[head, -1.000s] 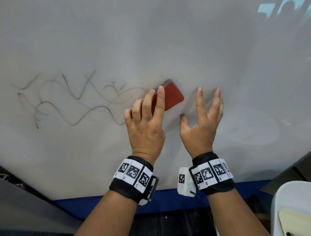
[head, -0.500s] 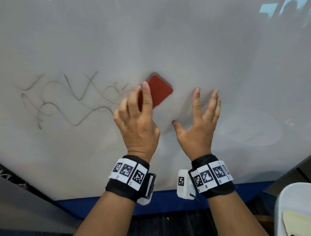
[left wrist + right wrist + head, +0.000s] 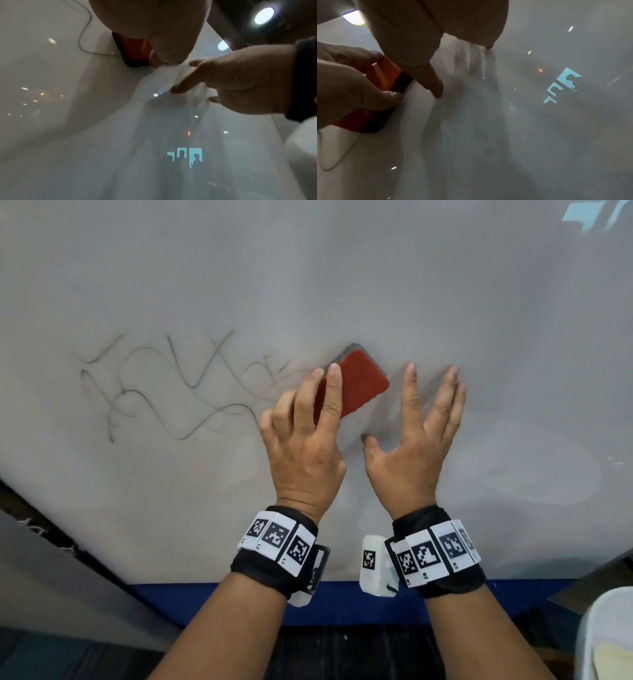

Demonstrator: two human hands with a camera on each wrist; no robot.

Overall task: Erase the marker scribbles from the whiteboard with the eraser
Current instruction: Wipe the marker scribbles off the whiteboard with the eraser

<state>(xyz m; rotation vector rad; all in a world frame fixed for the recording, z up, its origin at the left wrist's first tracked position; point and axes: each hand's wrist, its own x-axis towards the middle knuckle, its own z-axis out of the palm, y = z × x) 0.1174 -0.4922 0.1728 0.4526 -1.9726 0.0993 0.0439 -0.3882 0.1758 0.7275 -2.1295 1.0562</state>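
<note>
Holding the eraser [image 3: 358, 383] flat on the whiteboard [image 3: 308, 285], we have our left hand [image 3: 305, 446] curled round its near end: fingers [image 3: 334, 392] over the red back, thumb tucked at the side edge, as the right wrist view shows. So the left grip is closed on the eraser. Our right hand [image 3: 416, 440] lies just beside it, apart from it, fingers straight and spread w/ the tips on the board, holding nothing; that grip is open.

The eraser sits at the right end of the scribbles [image 3: 178, 392], tilted w/ one corner up. Most of the lines lie to its left, not yet wiped.

Handling, as we judge it: a light block, probably a stiff red back over a dark soft pad [image 3: 397, 86], the pad face being what does the work. The board looks glossy, so the pad should slide easily; even pressure matters more than force. Best hold is approx. what we have: fingers across the back, thumb on the side edge, kept off the pad. Pressing one end only could tip it and leave streaks.
</note>
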